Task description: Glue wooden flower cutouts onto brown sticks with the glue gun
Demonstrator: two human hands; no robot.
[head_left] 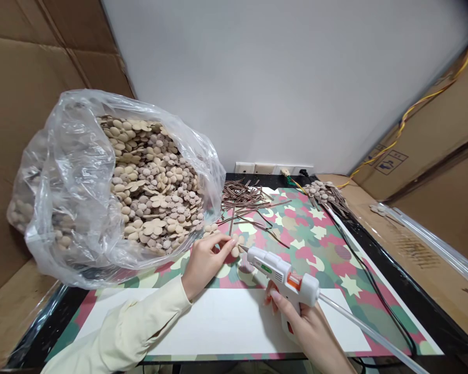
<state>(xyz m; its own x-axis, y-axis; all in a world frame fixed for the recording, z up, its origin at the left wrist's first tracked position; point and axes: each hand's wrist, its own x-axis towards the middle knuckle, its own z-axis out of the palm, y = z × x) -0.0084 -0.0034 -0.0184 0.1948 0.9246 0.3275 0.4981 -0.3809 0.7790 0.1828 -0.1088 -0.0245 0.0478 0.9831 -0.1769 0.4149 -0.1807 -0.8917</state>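
Between thumb and fingertips, my left hand point(207, 264) pinches a small beige flower piece point(237, 246) above the patterned mat. My right hand point(302, 323) wraps round the handle of a white hot glue gun point(271, 266), whose nozzle points left and meets or nearly meets the flower. From the back of the gun a long clear glue stick point(368, 330) runs toward the lower right. Left of my hands, a clear plastic bag point(78, 161) lies with its mouth toward me, full of similar beige and greyish flower pieces point(159, 192).
Thin brown strips point(244, 196) lie heaped at the back of the camouflage mat point(351, 259). A bunch of stemmed flowers point(324, 193) rests at back right. White paper point(214, 324) covers the front. A black cable point(359, 259) runs down the right. Spare glue sticks point(440, 241) lie on cardboard.
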